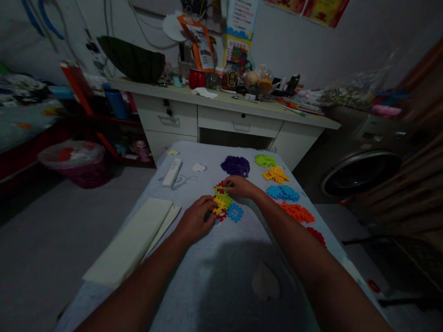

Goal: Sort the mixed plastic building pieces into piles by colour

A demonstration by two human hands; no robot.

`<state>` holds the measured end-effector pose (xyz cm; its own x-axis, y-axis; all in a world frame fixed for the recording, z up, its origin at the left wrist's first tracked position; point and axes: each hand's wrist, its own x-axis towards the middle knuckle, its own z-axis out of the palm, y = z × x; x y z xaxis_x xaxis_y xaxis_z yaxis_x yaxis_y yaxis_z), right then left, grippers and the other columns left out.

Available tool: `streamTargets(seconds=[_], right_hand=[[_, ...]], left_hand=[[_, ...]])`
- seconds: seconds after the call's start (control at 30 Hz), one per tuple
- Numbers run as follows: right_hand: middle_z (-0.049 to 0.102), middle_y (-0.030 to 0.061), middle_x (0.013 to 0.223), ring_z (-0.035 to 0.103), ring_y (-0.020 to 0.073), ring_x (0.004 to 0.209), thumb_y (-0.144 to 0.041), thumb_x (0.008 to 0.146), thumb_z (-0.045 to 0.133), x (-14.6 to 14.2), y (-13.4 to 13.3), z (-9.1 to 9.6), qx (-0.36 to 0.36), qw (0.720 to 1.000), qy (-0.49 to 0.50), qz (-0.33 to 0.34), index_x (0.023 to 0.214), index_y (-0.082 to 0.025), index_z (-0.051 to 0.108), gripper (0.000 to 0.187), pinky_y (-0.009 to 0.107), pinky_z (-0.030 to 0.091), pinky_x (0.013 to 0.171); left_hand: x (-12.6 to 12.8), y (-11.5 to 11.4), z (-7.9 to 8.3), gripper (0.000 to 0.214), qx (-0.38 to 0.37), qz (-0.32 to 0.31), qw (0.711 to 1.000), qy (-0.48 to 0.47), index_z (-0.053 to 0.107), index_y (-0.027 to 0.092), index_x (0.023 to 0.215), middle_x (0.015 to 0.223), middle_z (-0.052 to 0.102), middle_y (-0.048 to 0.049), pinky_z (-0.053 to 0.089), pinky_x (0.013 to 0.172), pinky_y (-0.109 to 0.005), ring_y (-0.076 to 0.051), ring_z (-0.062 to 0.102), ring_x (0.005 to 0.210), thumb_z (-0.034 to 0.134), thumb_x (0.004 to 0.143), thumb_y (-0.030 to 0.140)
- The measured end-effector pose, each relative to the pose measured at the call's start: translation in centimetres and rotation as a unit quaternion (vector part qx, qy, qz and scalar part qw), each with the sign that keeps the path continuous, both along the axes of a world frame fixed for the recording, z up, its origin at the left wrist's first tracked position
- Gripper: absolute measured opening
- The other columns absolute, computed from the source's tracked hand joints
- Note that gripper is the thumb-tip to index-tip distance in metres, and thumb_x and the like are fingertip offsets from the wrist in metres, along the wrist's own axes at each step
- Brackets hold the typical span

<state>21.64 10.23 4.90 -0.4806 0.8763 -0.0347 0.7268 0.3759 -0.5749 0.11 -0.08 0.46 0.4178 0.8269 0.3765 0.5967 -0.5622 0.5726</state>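
Note:
Small notched plastic building pieces lie in a cluster at the middle of the cloth-covered table: a yellow piece, green pieces, some red ones, and a blue square piece with a windowed centre at the right. My left hand grips the yellow piece from the left, fingers bent over its edge. With thumb and fingers pinched together, my right hand holds a green piece at the cluster's far end, beside a red piece. Exactly how the pieces interlock is partly hidden by my fingers.
A purple pile lies beyond my hands. Down the right side run green, yellow, blue, orange and red piles. A white box and folded pale cloth lie at left.

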Motion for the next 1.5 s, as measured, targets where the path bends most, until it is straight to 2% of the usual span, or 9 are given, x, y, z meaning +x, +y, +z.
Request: streamTargets(seconds=[0.2, 0.47, 0.63, 0.77, 0.87, 1.07, 1.27, 1.4, 1.5], right_hand=[[0.066, -0.0001, 0.084, 0.054, 0.0127, 0.074, -0.012, 0.072, 0.068, -0.6, -1.0, -0.7, 0.016, 0.999, -0.014, -0.033, 0.098, -0.015, 0.069, 0.027, 0.024, 0.039, 0.07], [0.051, -0.007, 0.068, 0.046, 0.0097, 0.063, -0.016, 0.067, 0.066, 0.5, -2.6, -0.7, -0.05, 0.978, 0.163, -0.117, 0.087, -0.017, 0.063, 0.02, 0.021, 0.034, 0.059], [0.054, -0.0066, 0.063, 0.047, 0.0101, 0.061, -0.023, 0.065, 0.065, 2.4, -3.1, 0.4, -0.092, 0.955, 0.245, -0.139, 0.077, -0.018, 0.06, 0.015, 0.023, 0.035, 0.059], [0.059, -0.0047, 0.069, 0.051, 0.011, 0.065, -0.024, 0.06, 0.067, 5.2, -2.9, 1.9, -0.058, 0.953, 0.238, -0.18, 0.074, -0.018, 0.063, 0.016, 0.024, 0.038, 0.064], [0.058, -0.0042, 0.067, 0.049, 0.0111, 0.063, -0.025, 0.059, 0.068, 7.8, -1.8, 2.6, 0.016, 0.945, 0.221, -0.241, 0.073, -0.017, 0.065, 0.017, 0.024, 0.037, 0.062], [0.048, -0.0062, 0.057, 0.044, 0.012, 0.055, -0.025, 0.06, 0.065, 13.5, 2.2, 3.1, 0.164, 0.868, 0.208, -0.419, 0.078, -0.016, 0.067, 0.019, 0.026, 0.034, 0.056], [0.058, -0.0008, 0.065, 0.049, 0.0151, 0.059, -0.026, 0.065, 0.058, 17.2, 6.3, 2.9, 0.211, 0.82, 0.163, -0.506, 0.084, -0.016, 0.07, 0.025, 0.027, 0.038, 0.059], [0.064, 0.0021, 0.075, 0.052, 0.0159, 0.063, -0.022, 0.066, 0.056, 18.1, 8.4, 2.3, 0.198, 0.816, 0.13, -0.527, 0.096, -0.015, 0.07, 0.034, 0.027, 0.041, 0.061], [0.068, 0.0072, 0.087, 0.056, 0.0176, 0.067, -0.024, 0.073, 0.053, 18.3, 9.7, 1.8, 0.176, 0.845, 0.08, -0.498, 0.11, -0.012, 0.068, 0.042, 0.029, 0.045, 0.064]], left_hand=[[-0.1, 0.2, -0.4, 0.028, 0.006, 0.0, 1.0, 0.001, 0.066, 0.021, 0.11, 0.127, 0.06, -0.0085, 0.048, 0.105, -0.037, -0.023, 0.059, 0.118, 0.056, 0.084, 0.019], [-0.1, 0.2, -0.6, 0.029, 0.002, -0.006, 1.0, 0.013, 0.066, 0.019, 0.112, 0.129, 0.06, -0.0103, 0.047, 0.106, -0.04, -0.024, 0.057, 0.12, 0.056, 0.084, 0.019], [-0.1, 0.3, -0.5, 0.029, 0.014, -0.009, 1.0, 0.008, 0.066, 0.021, 0.11, 0.125, 0.062, -0.0089, 0.048, 0.104, -0.04, -0.024, 0.058, 0.118, 0.057, 0.083, 0.018], [-0.2, 0.3, -0.6, 0.029, 0.013, -0.004, 1.0, 0.008, 0.066, 0.021, 0.11, 0.125, 0.062, -0.0094, 0.048, 0.103, -0.042, -0.025, 0.058, 0.118, 0.057, 0.083, 0.019], [-0.2, 0.3, -0.7, 0.03, 0.011, -0.006, 1.0, 0.007, 0.065, 0.021, 0.111, 0.126, 0.062, -0.0095, 0.047, 0.104, -0.044, -0.025, 0.057, 0.118, 0.057, 0.083, 0.018], [-0.2, 0.3, -0.9, 0.031, 0.019, -0.005, 1.0, 0.01, 0.064, 0.022, 0.114, 0.127, 0.061, -0.0092, 0.048, 0.104, -0.044, -0.025, 0.057, 0.117, 0.057, 0.084, 0.019], [-0.3, 0.2, -0.9, 0.033, 0.017, -0.001, 1.0, 0.017, 0.063, 0.02, 0.116, 0.13, 0.06, -0.0101, 0.048, 0.105, -0.046, -0.025, 0.056, 0.119, 0.057, 0.084, 0.019], [-0.3, 0.2, -0.8, 0.032, 0.017, -0.004, 1.0, 0.014, 0.063, 0.021, 0.117, 0.131, 0.06, -0.0106, 0.048, 0.104, -0.046, -0.025, 0.056, 0.119, 0.056, 0.085, 0.019], [-0.3, 0.2, -1.0, 0.033, 0.018, -0.002, 1.0, 0.012, 0.063, 0.022, 0.117, 0.131, 0.06, -0.0098, 0.048, 0.104, -0.046, -0.026, 0.056, 0.12, 0.057, 0.085, 0.019]])
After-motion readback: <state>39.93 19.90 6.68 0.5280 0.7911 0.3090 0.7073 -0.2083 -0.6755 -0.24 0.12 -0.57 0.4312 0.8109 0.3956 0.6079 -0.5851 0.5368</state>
